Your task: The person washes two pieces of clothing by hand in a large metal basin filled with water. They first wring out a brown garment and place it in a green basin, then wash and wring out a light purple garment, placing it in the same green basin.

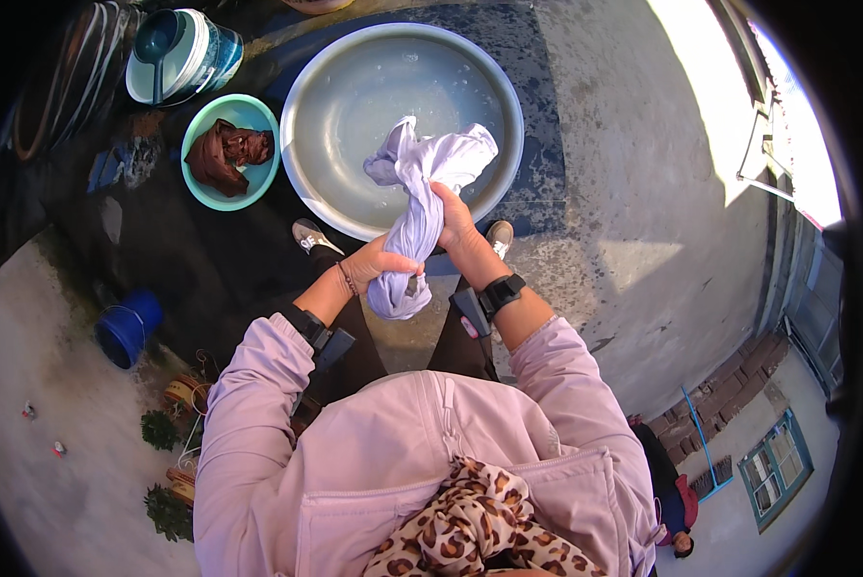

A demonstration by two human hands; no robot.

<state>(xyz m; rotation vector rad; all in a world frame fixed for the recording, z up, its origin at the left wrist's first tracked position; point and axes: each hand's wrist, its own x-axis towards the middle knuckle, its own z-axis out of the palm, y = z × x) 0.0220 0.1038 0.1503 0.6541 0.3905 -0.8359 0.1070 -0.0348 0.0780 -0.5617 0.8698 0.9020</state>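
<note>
Holding the lilac cloth [422, 202] with both hands: pinched near its lower end by the left hand [379, 262], gripped round its middle by the right hand [456, 219], farther forward. Loose beyond the right hand, over the basin [289, 135]; impossible to tell whether touching the water [355, 115].

For what looks like wringing, best to turn the hands opposite ways with firm grips, gathering in the loose far end. Wiser to bring the left hand forward too, being apparently just on the near side of the rim, where drips could miss.

Forward and left of the left hand: a green bowl [225, 202] with brown cloth [220, 163] inside; beyond it, a pail [201, 58] bearing a dipper [159, 38]. Farther left and back: a blue bucket [128, 329]. Possibly in the way: the near rim, just beside both hands, and the shoes [311, 238], exposed to splashes.
</note>
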